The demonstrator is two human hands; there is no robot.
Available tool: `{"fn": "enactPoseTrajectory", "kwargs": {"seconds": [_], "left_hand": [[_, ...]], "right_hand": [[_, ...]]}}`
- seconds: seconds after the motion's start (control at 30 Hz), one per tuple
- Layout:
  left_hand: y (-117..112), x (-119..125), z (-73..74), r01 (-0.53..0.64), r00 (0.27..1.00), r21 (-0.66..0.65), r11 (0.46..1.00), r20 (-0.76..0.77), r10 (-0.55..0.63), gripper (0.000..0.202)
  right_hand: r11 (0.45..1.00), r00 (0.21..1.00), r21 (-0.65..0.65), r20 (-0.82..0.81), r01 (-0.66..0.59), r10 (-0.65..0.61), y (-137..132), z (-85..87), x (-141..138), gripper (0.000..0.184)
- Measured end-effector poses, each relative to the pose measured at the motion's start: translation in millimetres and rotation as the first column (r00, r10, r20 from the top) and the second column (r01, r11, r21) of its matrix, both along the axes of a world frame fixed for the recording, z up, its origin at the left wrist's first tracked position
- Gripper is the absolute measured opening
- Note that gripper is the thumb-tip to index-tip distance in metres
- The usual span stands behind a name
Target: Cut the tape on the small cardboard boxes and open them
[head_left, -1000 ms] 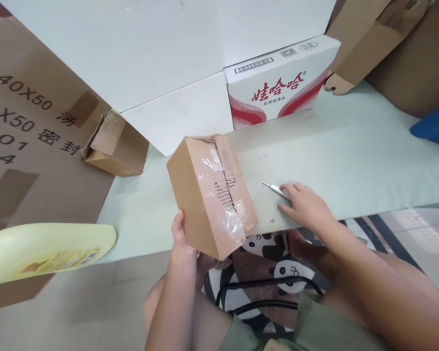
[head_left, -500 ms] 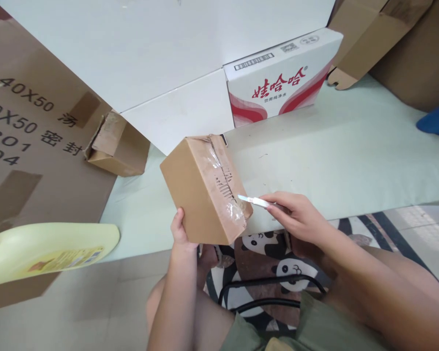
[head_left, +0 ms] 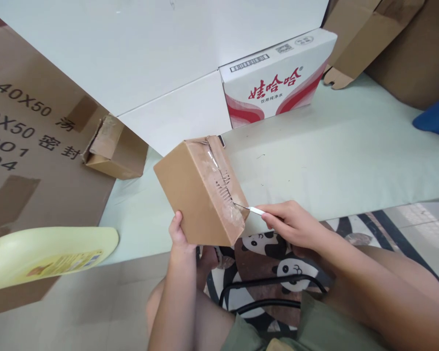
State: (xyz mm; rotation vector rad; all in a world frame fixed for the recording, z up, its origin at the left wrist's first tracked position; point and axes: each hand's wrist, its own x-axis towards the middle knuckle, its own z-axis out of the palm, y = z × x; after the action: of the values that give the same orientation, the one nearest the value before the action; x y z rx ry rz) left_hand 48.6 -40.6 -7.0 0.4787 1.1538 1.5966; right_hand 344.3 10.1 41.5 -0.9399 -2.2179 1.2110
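Observation:
A small brown cardboard box (head_left: 183, 190) is held tilted above the table's front edge, its taped side turned to the right. My left hand (head_left: 178, 231) grips the box at its lower left, with the thumb on the near face and the other fingers hidden behind or under it. In my right hand (head_left: 290, 222) is a utility knife (head_left: 256, 210) with a white handle, pinched between thumb and fingers. Its thin blade touches the taped seam near the lower end. Several short slits and a torn line run along the clear tape (head_left: 232, 214).
A white and red water carton (head_left: 278, 95) stands against a white panel (head_left: 179, 114) at the back of the pale green table (head_left: 336, 165). Left are a large printed carton (head_left: 32, 126), a smaller box (head_left: 119, 151) and a yellow bottle (head_left: 58, 253). A blue object (head_left: 435, 121) lies far right.
The knife has moved slightly down and its blade has turned from beside the box onto the taped seam. The box has shifted a little to the left in the view.

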Motion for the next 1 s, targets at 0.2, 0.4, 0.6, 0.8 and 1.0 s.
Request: {"fn": "enactPoseTrajectory", "kwargs": {"seconds": [0.2, 0.4, 0.6, 0.8, 1.0], "left_hand": [[1, 5, 6.8, -0.023, 1.000, 0.001, 1.000, 0.005, 0.023, 0.043], [1, -1, 0.6, -0.076, 0.994, 0.065, 0.995, -0.069, 0.081, 0.042], [3, -7, 2.3, -0.158, 0.986, 0.143, 0.977, -0.034, 0.164, 0.044], [9, -5, 18.9, -0.104, 0.962, 0.082, 0.991, 0.261, 0.079, 0.060], [7, -3, 13.2, 0.063, 0.943, -0.113, 0.992, 0.332, -0.022, 0.043]], "right_hand": [[0.985, 0.997, -0.168, 0.053, -0.040, 0.050, 0, 1.9, -2, 0.043], [0.949, 0.979, -0.296, 0.137, -0.107, 0.154, -2, 3.4, -7, 0.039], [0.968, 0.987, -0.236, 0.109, -0.088, 0.116, 0, 3.9, -3, 0.040], [0.969, 0.900, -0.001, 0.371, 0.249, -0.231, 13, -10.0, 6, 0.037], [0.944, 0.914, 0.150, 0.244, 0.295, -0.324, 16, -25.4, 6, 0.034]]}}
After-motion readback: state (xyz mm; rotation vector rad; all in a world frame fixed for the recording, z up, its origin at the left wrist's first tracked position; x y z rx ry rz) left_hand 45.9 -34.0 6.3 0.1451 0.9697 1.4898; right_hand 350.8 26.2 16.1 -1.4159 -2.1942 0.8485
